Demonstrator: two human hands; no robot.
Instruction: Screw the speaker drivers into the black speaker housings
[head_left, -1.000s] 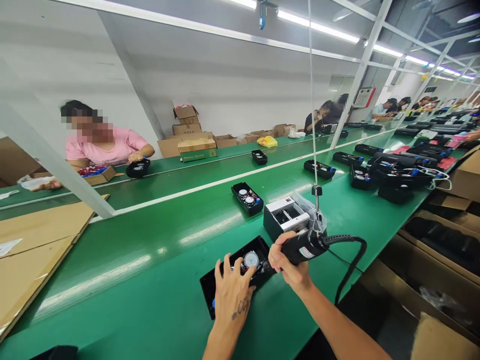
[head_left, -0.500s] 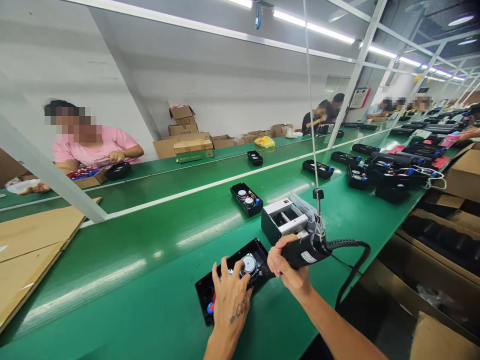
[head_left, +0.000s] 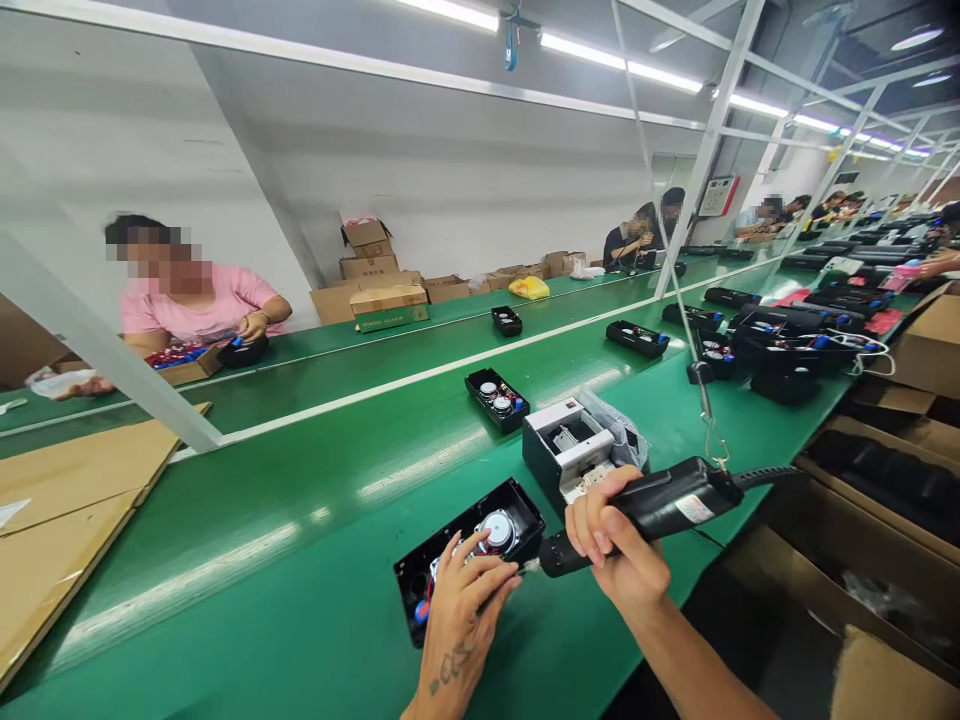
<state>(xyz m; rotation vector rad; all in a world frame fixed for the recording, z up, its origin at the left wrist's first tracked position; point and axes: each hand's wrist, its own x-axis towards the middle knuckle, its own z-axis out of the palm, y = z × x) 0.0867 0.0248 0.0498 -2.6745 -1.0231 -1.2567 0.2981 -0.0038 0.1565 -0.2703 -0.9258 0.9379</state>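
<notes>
Where left hand [head_left: 460, 608] rests, black casing [head_left: 468, 522] underneath

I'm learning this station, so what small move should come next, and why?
Probably ease the left hand clear of the silver bit of the black cylindrical electric screwdriver, since its tip appears beside the fingers at the near edge of the open black rectangular case.

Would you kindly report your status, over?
Right hand grips black cylindrical power screwdriver. Left hand over open black rectangular speaker case, partly hiding it. White-topped black boxy device close by.
</notes>
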